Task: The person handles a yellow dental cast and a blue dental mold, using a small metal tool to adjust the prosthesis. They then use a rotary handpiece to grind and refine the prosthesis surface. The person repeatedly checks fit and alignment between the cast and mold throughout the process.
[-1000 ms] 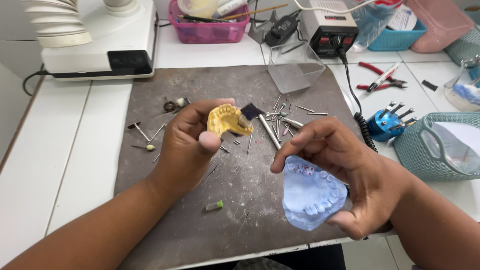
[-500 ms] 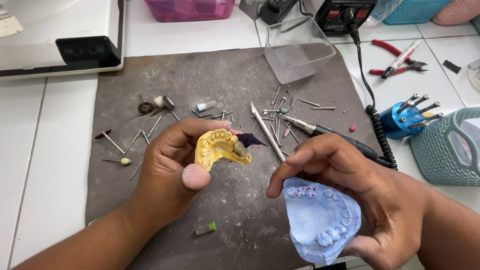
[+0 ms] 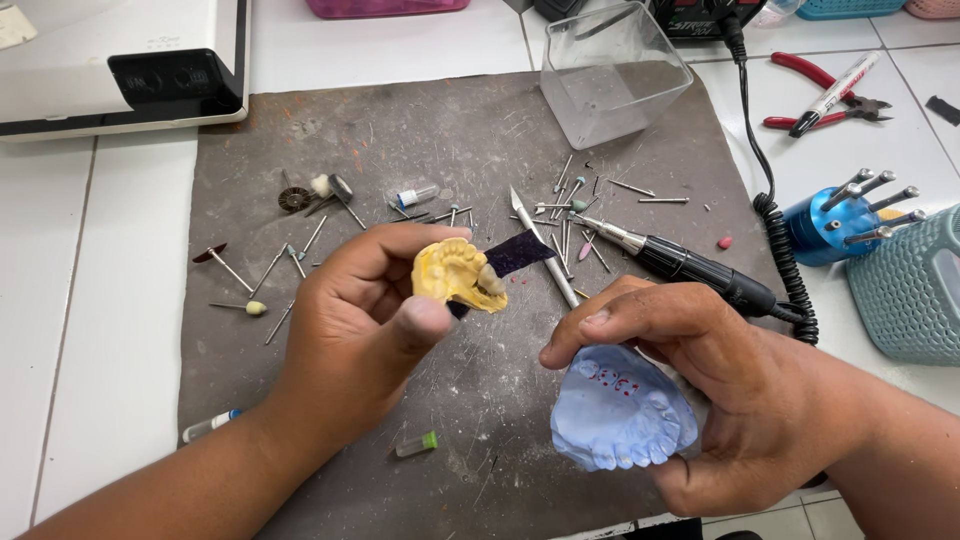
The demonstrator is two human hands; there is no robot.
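Note:
My left hand (image 3: 360, 325) holds a yellow dental cast (image 3: 455, 273) between thumb and fingers, together with a dark strip of articulating paper (image 3: 515, 255) that sticks out to the right. A tooth-coloured crown sits on the yellow cast's right end. My right hand (image 3: 715, 385) grips a pale blue dental cast (image 3: 615, 415) from above and below, teeth side facing me, lower right of the mat. The two casts are apart, roughly a hand's width from each other.
A grey work mat (image 3: 400, 140) carries several loose burs and polishing points (image 3: 300, 240), a scalpel (image 3: 545, 245) and a black handpiece (image 3: 690, 270) with coiled cord. A clear plastic box (image 3: 610, 70) stands at the back; a blue bur stand (image 3: 840, 220), teal basket (image 3: 915, 285) and red pliers (image 3: 830, 90) are right.
The view has tilted down and closer. Both hands shifted slightly lower on the mat; the blue cast turned a little, and the casts stay apart.

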